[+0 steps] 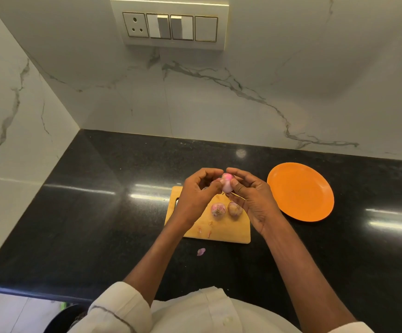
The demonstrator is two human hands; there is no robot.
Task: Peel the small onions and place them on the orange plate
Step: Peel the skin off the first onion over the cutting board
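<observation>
both hands' grip on upright onion (226, 183)

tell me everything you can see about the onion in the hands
The onion is small, pale pink and glossy where its skin is off, brighter pink at the top. It is held in the air above the far end of the wooden cutting board, roughly upright. The right hand grips it with thumb and fingers; the left hand pinches at its left side. Its lower end is partly hidden.

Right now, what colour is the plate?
Orange, plain with no pattern. The plate shows clearly in the head view, on the black counter.
</observation>
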